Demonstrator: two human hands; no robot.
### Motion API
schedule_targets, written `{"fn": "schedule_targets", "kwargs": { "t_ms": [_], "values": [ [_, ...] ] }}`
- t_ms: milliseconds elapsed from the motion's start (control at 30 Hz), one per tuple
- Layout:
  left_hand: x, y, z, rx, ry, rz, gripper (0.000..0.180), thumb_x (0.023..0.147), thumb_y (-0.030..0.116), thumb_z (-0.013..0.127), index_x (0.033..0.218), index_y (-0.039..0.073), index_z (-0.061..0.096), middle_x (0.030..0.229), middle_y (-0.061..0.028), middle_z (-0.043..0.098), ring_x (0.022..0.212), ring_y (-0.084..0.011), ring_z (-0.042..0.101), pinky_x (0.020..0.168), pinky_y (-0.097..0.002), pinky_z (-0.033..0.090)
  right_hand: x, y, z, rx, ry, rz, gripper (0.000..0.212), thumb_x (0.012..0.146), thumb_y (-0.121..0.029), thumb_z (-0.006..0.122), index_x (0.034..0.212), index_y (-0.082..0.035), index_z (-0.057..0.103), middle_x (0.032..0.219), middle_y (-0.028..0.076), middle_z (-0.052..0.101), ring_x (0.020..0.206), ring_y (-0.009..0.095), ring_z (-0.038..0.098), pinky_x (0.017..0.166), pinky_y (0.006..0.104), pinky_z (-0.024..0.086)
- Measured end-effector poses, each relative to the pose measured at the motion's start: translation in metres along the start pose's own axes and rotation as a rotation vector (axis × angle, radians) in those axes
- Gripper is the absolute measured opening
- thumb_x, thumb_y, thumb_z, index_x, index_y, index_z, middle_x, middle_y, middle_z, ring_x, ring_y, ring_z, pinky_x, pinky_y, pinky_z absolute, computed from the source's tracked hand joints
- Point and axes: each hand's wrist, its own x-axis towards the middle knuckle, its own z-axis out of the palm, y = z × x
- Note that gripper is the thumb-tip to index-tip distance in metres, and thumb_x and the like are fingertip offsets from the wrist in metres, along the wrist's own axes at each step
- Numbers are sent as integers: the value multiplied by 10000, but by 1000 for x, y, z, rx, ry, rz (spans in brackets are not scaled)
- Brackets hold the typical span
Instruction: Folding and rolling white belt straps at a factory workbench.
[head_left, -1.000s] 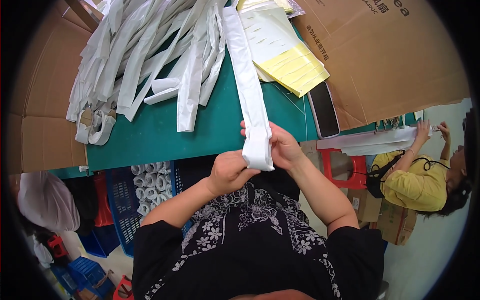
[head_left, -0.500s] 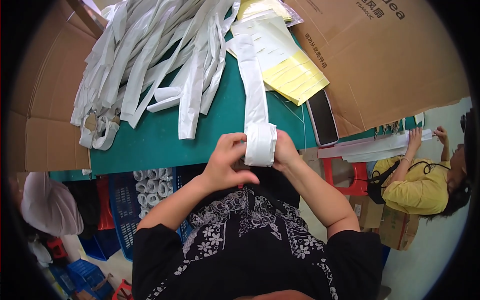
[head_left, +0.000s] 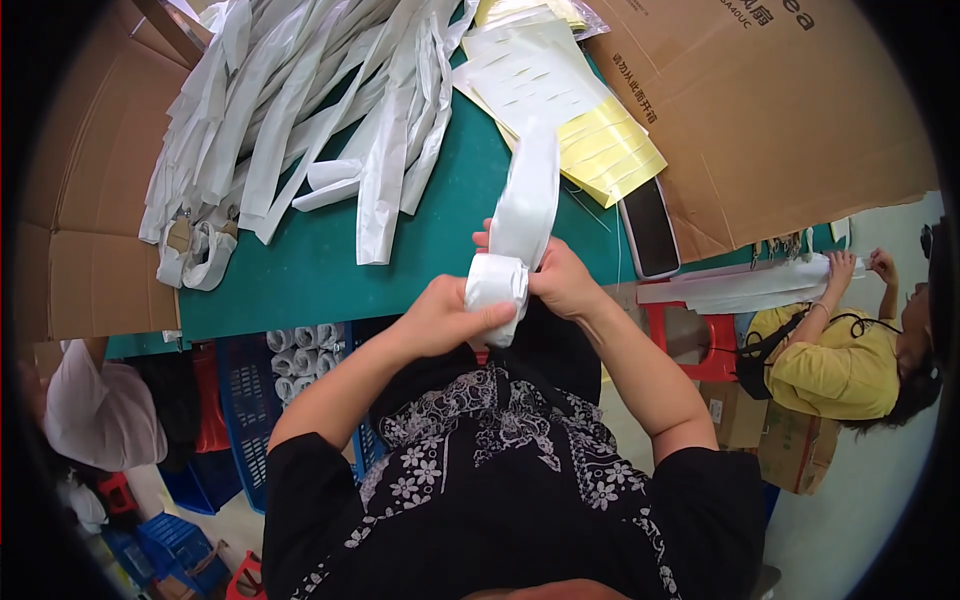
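Between my hands, at the near edge of the green table [head_left: 270,300], is a white wrapped strip wound into a roll [head_left: 490,283]. Its loose end [head_left: 527,200] runs up and away over the table toward the yellow-and-white label sheets [head_left: 610,150]. My left hand [head_left: 440,318] is closed around the roll's left side, thumb across its front. My right hand [head_left: 563,283] grips it from the right, where the strip meets the roll; some of its fingers are hidden behind the strip. What the white wrapping contains cannot be seen.
Many flat white strips [head_left: 290,110] are heaped at the back left, with small coiled loops [head_left: 205,255] below them. A phone [head_left: 650,232] lies beside cardboard [head_left: 770,110]. Under the table, a blue crate [head_left: 245,420] stands near white rolls [head_left: 300,355]. A co-worker in yellow [head_left: 835,345] handles strips at right.
My left hand, open beside the roll before, has closed on it. The roll has shifted left and tilted, and the strip's loose end has swung right and become shorter.
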Motion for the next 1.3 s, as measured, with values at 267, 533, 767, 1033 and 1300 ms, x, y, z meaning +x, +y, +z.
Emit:
{"fn": "schedule_targets", "kwargs": {
  "t_ms": [267, 533, 767, 1033, 1300],
  "values": [
    [20, 23, -8, -568, -92, -486, 339, 857, 245, 622, 1088, 7, 552, 970, -86, 623, 822, -156, 623, 715, -303, 517, 4, -22, -1, -815, -260, -251, 449, 743, -11, 632, 1179, -72, 543, 1119, 91, 595, 1015, 214, 585, 868, 328, 457],
    [29, 3, -18, -780, -261, -336, 361, 837, 206, 599, 1125, 2, 523, 1021, -57, 601, 865, -128, 589, 748, -280, 477, 30, -44, -25, -1308, -420, -716, 463, 714, -44, 644, 1167, -104, 563, 1074, 79, 612, 961, 258, 598, 805, 341, 491],
    [38, 31, 2, -492, 233, -35, 299, 906, 202, 553, 1126, 6, 502, 955, -37, 605, 820, -97, 578, 728, -254, 478, -7, -51, -20, -1126, 306, -584, 501, 860, -296, 548, 1254, -3, 448, 1260, 185, 477, 1170, 313, 463, 981, 360, 360],
    [60, 45, 41, -728, 392, 132, 353, 945, 249, 482, 1188, -5, 457, 1078, -60, 575, 1002, -114, 529, 847, -270, 439, -31, 5, 3, -1090, 460, -591, 521, 864, -269, 574, 1232, 44, 382, 1251, 246, 401, 1201, 434, 365, 992, 449, 315],
    [193, 56, -40, 461, 531, 354, 307, 880, 261, 538, 759, 6, 658, 679, -121, 639, 640, -215, 615, 601, -309, 462, -28, -85, -66, -247, 782, -621, 372, 979, -220, 378, 1263, 21, 391, 1141, 110, 541, 1021, 151, 524, 914, 299, 398]
  ]
}}
